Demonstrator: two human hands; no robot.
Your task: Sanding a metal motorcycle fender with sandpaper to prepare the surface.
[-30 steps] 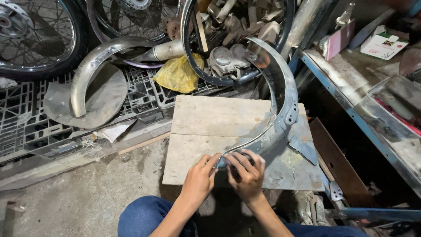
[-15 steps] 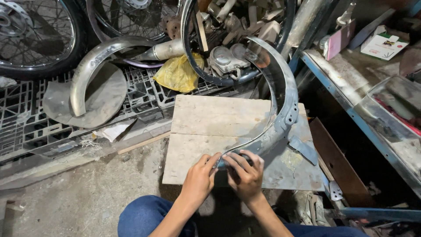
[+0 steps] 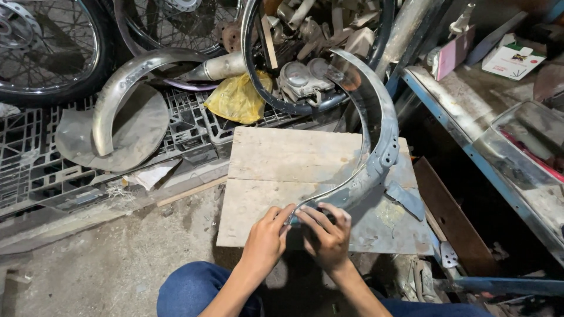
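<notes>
A curved grey metal fender (image 3: 380, 147) arcs up from a wooden board (image 3: 288, 164) lying on the floor. Both hands grip its near end. My left hand (image 3: 267, 238) pinches the fender's left edge with its fingers curled over the rim. Beside it, my right hand (image 3: 329, 235) wraps the same end from the right, its fingers laid over the top. The end of the fender under the hands is hidden. My knees in blue jeans (image 3: 197, 290) show at the bottom.
A second bent fender (image 3: 126, 88) lies on a round metal sheet over black plastic crates (image 3: 29, 158). Spoked wheels (image 3: 47, 47) and a tyre (image 3: 258, 76) stand behind, with a yellow bag (image 3: 235, 97). A blue-edged metal bench (image 3: 470, 135) runs along the right.
</notes>
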